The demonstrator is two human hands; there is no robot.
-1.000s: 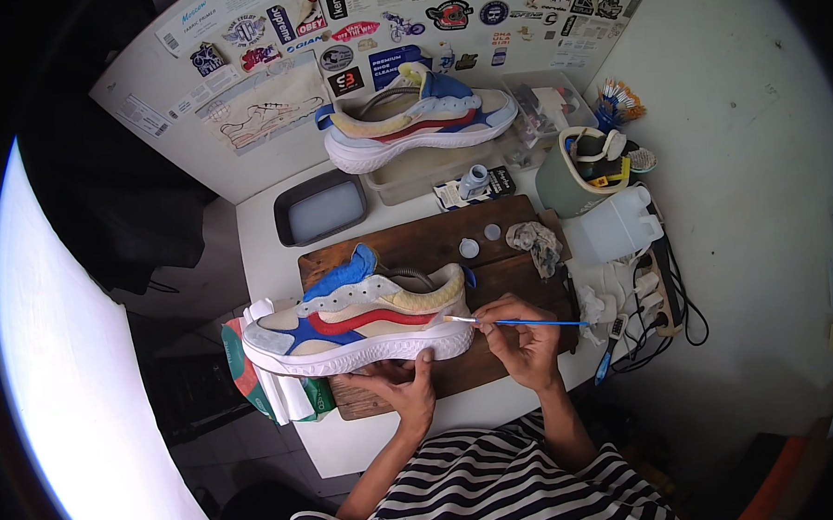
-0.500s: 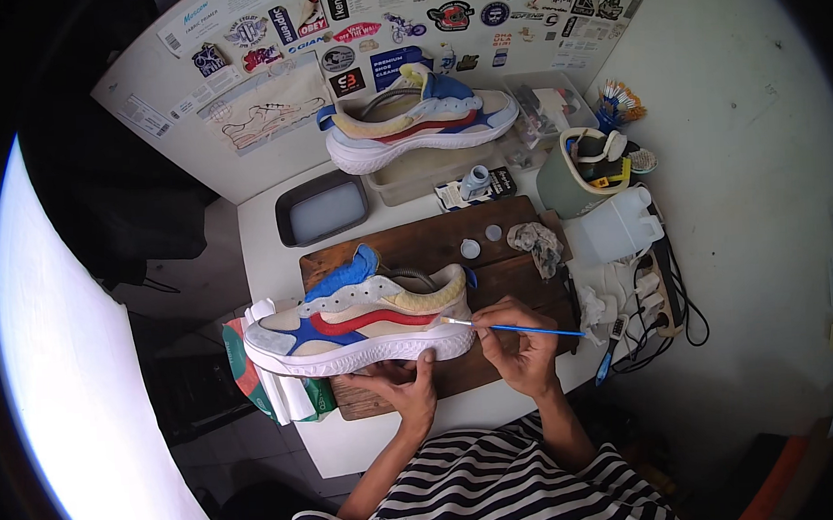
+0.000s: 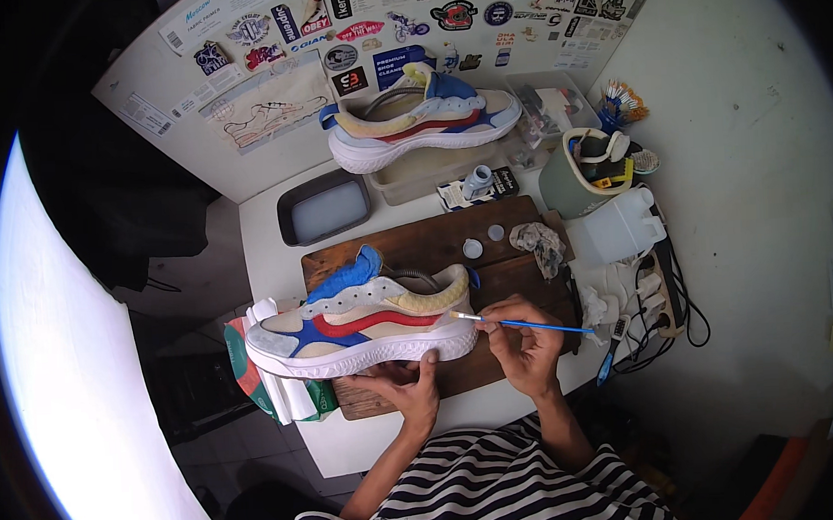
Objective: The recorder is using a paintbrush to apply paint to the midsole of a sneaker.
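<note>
A multicoloured sneaker [image 3: 354,323], beige with red and blue panels and a thick white sole, is held over a dark wooden board [image 3: 520,293], its toe to the left. My left hand [image 3: 408,390] grips it from below, thumb pressed against the sole near the heel. Between the fingers of my right hand [image 3: 529,348] is a thin blue paintbrush [image 3: 540,325]. The brush tip meets the heel side of the upper, just behind the red stripe's end. A spring-like coil shows inside the shoe's opening.
A matching sneaker [image 3: 420,120] rests on a clear plastic container [image 3: 404,181] at the back. Around the board stand a grey tray of liquid [image 3: 324,208], a small bottle [image 3: 477,181], a crumpled rag [image 3: 539,247], a bucket of brushes [image 3: 562,184] and a power strip [image 3: 655,291].
The brush and my right hand have shifted slightly to the right, with the tip a little higher on the heel area. My left hand keeps its hold on the sneaker.
</note>
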